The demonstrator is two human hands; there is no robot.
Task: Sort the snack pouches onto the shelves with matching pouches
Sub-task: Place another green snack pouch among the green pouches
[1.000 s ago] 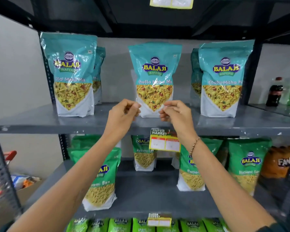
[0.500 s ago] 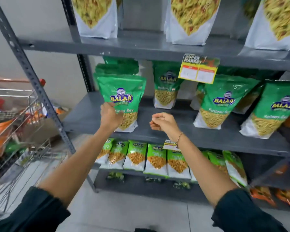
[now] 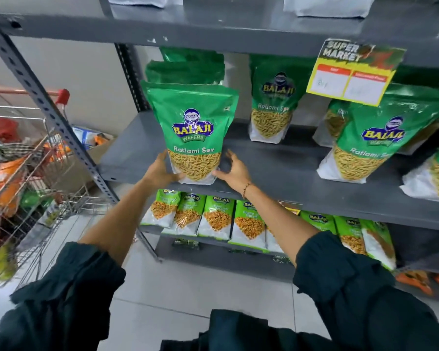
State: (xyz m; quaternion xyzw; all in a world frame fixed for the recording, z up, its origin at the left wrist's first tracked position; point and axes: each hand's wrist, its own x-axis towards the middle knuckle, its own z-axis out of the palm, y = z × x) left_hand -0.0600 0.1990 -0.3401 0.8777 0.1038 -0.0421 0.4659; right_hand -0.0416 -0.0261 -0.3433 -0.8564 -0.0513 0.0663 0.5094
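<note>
A green Ratlami Sev pouch stands upright near the front left of the grey middle shelf, with more green pouches stacked behind it. My left hand grips its lower left corner. My right hand is at its lower right corner, fingers spread, thumb touching the base. Other Ratlami Sev pouches stand further back and to the right on the same shelf.
A wire shopping cart holding mixed snack packs stands at the left, beside the shelf's slotted upright. Smaller light-green pouches line the lower shelf. A yellow price tag hangs from the shelf above, which carries white-bottomed pouches.
My view dropped from the teal pouches on the upper shelf to the middle shelf. Both hands left the teal pouch and moved down to the green Ratlami Sev pouch.
</note>
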